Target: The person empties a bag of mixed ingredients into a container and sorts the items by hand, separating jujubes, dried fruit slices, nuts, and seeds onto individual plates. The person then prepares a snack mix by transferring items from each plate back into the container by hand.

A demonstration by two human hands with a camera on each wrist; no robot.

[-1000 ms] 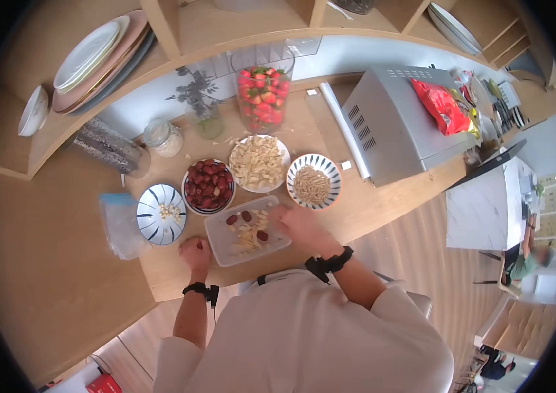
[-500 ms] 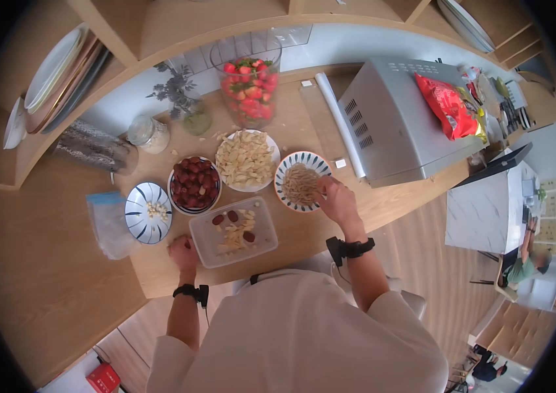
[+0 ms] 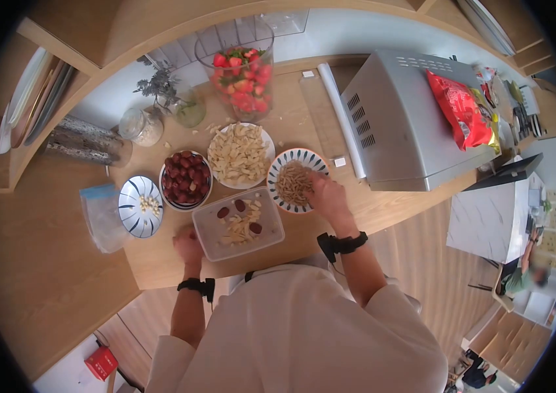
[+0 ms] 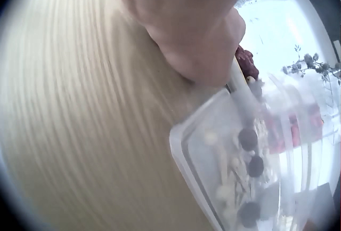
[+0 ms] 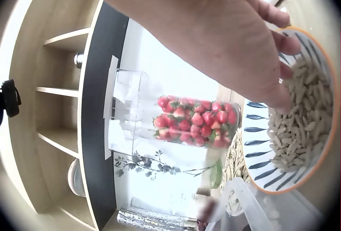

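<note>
My right hand (image 3: 330, 200) is over a striped bowl (image 5: 258, 159) of pale slender kernels (image 5: 303, 129). In the right wrist view its fingers are bent and spread, and the thumb tip reaches the kernels; nothing shows between them. My left hand (image 3: 188, 247) rests on the table against the left side of a clear plastic container (image 3: 209, 249). Its fingers are hidden under it in the left wrist view. Inside the container lie several dark red dates (image 3: 255, 228) and pale flat slices (image 3: 239, 230).
Behind the container stand a bowl of dates (image 3: 186, 177) and a plate of pale slices (image 3: 242, 154). A bowl of small pale seeds (image 3: 150, 204) and plastic bags (image 3: 100, 219) lie left. Farther back are a strawberry jar (image 3: 242, 82) and a grey appliance (image 3: 409, 124).
My right hand has moved from the container's right edge to the kernel bowl. The left hand now lies closer against the container. The head view has shifted.
</note>
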